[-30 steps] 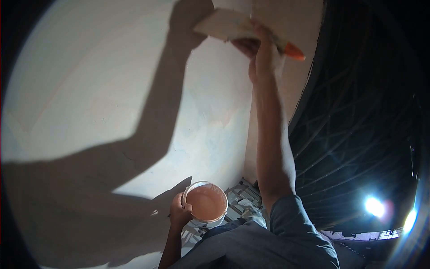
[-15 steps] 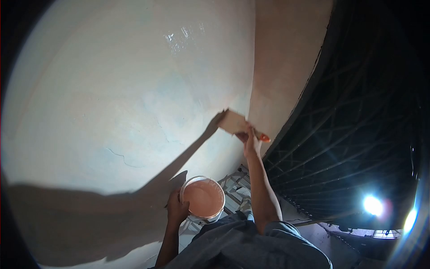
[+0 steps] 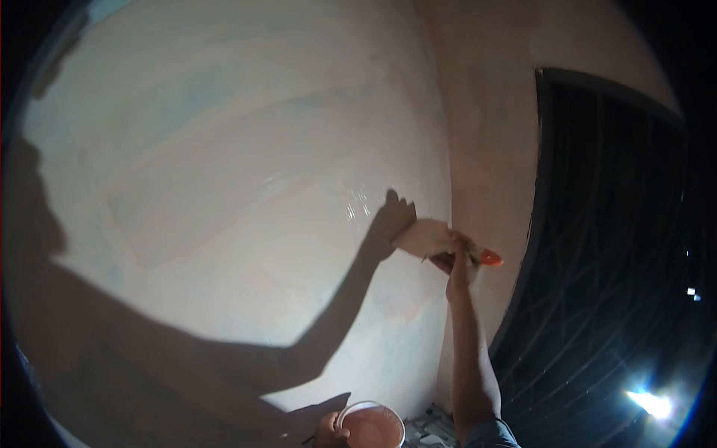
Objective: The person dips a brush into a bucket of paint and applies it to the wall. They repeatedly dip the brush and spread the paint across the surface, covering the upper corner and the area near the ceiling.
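Note:
In the head view, my right hand [image 3: 460,261] grips a wide paintbrush [image 3: 424,239] with an orange handle end, held out at the wall. The brush head points left, and its tip meets the shadow of my hand on the pale wall [image 3: 314,246]. Low in the picture, my left hand [image 3: 329,432] clasps the rim of a white bucket [image 3: 402,420]. Pinkish-orange paint [image 3: 370,431] fills part of it. The picture's bottom edge cuts off the bucket's lower part.
Wet shiny marks [image 3: 357,203] show on the wall. A corner runs vertically beside the brush, with a pinkish wall [image 3: 493,134] beyond it. To the right is a dark barred opening [image 3: 597,224], with a bright lamp [image 3: 651,403] low down. Cluttered items [image 3: 429,427] lie below.
The view has tilted up, so the bucket and my left hand sit lower in the picture. My right hand, still holding the paintbrush, appears farther right and lower.

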{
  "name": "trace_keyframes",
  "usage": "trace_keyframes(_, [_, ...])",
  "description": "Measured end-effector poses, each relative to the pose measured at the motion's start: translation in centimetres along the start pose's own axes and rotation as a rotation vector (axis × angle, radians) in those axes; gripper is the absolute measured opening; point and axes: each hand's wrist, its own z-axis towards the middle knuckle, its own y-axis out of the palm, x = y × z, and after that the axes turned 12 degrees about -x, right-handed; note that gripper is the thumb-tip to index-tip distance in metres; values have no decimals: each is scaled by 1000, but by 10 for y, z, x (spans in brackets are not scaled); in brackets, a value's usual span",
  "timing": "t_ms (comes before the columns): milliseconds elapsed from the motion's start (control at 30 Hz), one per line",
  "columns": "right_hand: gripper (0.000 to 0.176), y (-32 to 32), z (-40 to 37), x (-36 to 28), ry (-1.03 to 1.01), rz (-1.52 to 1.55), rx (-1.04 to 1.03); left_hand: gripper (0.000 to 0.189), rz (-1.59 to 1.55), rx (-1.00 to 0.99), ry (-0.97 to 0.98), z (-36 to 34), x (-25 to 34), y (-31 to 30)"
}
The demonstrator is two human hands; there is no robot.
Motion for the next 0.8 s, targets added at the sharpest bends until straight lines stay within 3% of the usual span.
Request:
trace_keyframes(133, [34, 49, 32, -65, -107, 229, -121, 47, -136, 4, -7, 9, -10, 7])
trace_keyframes(233, [38, 58, 40, -67, -145, 316, -222, 49, -72, 80, 105, 16, -13, -8])
trace_keyframes(300, [41, 94, 52, -113, -173, 398, -255, 50, 13, 151, 188, 18, -10, -20])
trace_keyframes(400, [46, 59, 42, -45, -39, 382, -140, 52, 49, 175, 245, 17, 8, -33])
trace_keyframes(467, [47, 14, 8, 17, 61, 366, -77, 49, -40, -72, 206, 7, 40, -44])
trace_keyframes(500, [47, -7, -24, 46, 107, 341, -52, 49, -50, -71, 216, 3, 23, -40])
trace_keyframes(567, [43, -51, -80, 87, 231, 159, 81, 46, 216, 144, 184, 2, 0, -25])
trace_keyframes(700, [35, -87, -165, 88, 337, 70, 188, 44, 160, 28, 88, 7, 10, -28])
trace_keyframes(800, [30, -77, -182, 61, 404, -7, 238, 43, 38, -8, -11, 31, 62, -52])
